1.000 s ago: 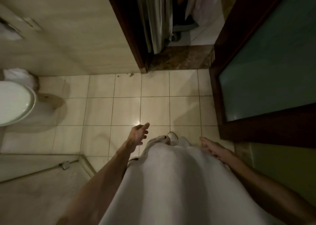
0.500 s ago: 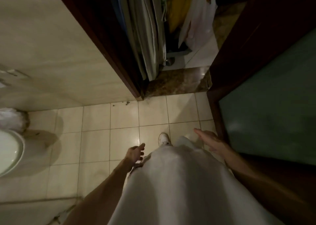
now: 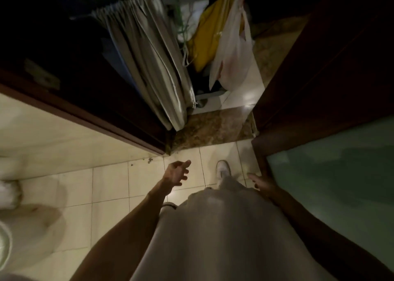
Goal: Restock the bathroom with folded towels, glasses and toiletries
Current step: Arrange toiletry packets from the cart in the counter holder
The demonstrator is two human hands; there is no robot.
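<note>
While your left hand [image 3: 177, 173] and right hand [image 3: 263, 183] are hanging open and empty, you are facing the threshold [image 3: 213, 129]. No towels, glasses or toiletries are showing; you are probably needing to fetch them beyond it.

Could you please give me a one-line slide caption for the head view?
Person on tiled floor faces the threshold, left hand and right hand open and empty; curtain and white bag beyond.
</note>
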